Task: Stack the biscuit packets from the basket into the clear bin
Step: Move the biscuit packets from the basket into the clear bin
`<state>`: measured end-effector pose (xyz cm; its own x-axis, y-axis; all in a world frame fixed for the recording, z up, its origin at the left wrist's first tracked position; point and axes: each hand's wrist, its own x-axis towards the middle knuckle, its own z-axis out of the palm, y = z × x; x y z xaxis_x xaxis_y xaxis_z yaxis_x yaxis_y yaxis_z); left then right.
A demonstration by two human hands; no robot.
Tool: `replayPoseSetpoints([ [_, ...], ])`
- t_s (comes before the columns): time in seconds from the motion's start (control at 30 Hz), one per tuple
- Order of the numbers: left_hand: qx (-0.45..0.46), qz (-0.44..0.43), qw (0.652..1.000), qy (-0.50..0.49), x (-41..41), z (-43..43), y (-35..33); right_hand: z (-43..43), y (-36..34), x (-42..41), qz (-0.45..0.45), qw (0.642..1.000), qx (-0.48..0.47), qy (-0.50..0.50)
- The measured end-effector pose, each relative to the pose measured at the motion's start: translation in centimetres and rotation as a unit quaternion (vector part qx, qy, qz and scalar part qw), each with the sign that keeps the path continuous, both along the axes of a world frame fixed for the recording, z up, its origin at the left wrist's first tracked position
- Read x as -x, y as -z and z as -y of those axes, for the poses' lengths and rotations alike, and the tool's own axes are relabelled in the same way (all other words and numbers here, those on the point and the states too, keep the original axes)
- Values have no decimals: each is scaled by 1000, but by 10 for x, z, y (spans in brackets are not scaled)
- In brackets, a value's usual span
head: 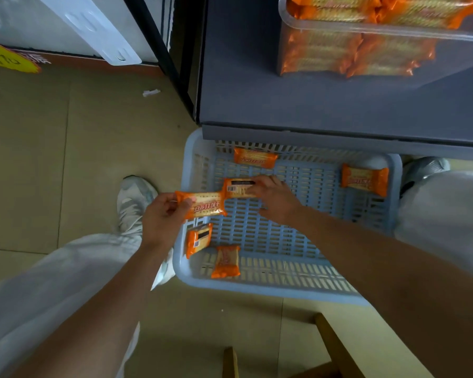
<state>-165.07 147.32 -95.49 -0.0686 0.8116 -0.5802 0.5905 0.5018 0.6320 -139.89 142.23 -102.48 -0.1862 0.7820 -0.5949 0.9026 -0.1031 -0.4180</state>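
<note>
Pickup step, mid-grab. Left hand [167, 216] pinches one packet [204, 205] by its left end, thumb on top and fingers curled under, held over the left rim of the basket [257, 289]. Right hand [273, 197] is down in the basket with its fingers curled over a second packet [238, 188], barcode side up. The two packets touch end to end. Can't tell if the second one is off the basket floor.

Four loose packets in the basket: far [254, 157], right [365, 180], near-left [200, 238] with barcode up, and near [226, 261] leaning on the near wall.

Next, my read: lift both and carry them up and far-right to the bin [325, 26] on the grey shelf [311, 99], which overhangs the basket's far edge. The bin holds rows of packets up to about the rim, so room looks tight. Lay them flat, in line with the rows. The barcode-up one probably wants flipping to match.

Packets are flat rectangles with orange crimped ends and a pale cracker print in the middle. The wrap is glossy, so likely light and a bit slippery. Grip across the body rather than the crimp.
</note>
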Motion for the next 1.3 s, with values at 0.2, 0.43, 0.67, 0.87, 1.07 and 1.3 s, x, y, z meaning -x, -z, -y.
replayPoseSetpoints([
  [0.2, -3, 23, 999, -33, -8, -2, 6, 1, 14, -4, -8, 995, -45, 83],
  [0.43, 2, 34, 999, -35, -8, -4, 8, -6, 24, -5, -2, 993, -70, 98],
  [0.67, -13, 35, 999, -23, -15, -5, 6, -9, -9, -27, -154, 957, 61, 239],
  [0.87, -48, 29, 998, -20, -32, -4, -13, -10, -59, -45, -241, 872, 118, 410],
  [1.07, -60, 70, 995, -25, -52, 3, -49, -12, -112, -57, -324, 837, 51, 438],
  [1.3, -50, 144, 987, -53, -68, 13, -93, -1, -161, -64, -416, 786, 90, 448],
])
